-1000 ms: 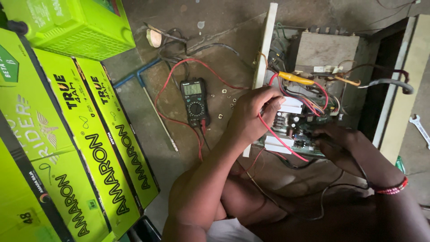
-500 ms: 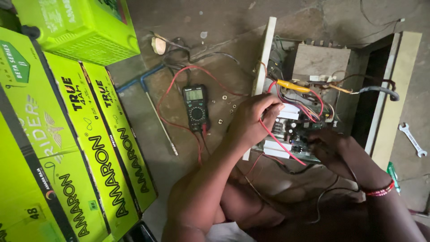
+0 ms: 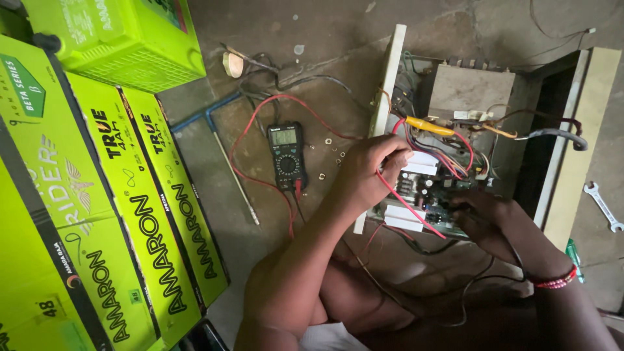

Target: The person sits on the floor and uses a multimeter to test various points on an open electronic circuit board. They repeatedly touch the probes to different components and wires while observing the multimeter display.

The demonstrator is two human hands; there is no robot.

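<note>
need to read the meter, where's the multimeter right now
In the head view the black multimeter lies flat on the concrete floor, left of centre, just left of the left hand and right of the blue T-handle tool, with red leads looping around it.

Left hand (image 3: 370, 170) pinched, right hand (image 3: 484, 218) curled

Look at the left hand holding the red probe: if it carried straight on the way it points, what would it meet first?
Probably the circuit board: the left hand points right, the red probe slanting onto it. Depth is unclear.
</note>
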